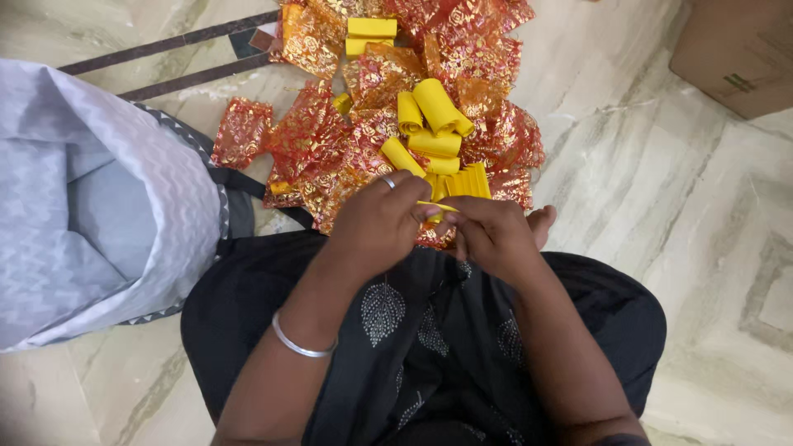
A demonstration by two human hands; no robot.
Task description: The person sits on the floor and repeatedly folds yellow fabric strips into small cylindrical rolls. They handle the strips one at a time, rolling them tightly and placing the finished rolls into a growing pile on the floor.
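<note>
Left hand: my left hand (382,216) pinches a thin yellow strip (436,205) at its left end.
Right hand: my right hand (493,235) pinches the same strip, fingertips meeting the left's.
12 o'clock: yellow rolls (434,124) on red-gold pouches (330,144).
9 o'clock: grey bag (99,206) on the floor (661,190).
2 o'clock: box (735,49).

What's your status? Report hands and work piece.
Left hand and right hand both pinching a yellow strip. Yellow rolls on red-gold pouches just ahead. Nothing blocking.
</note>
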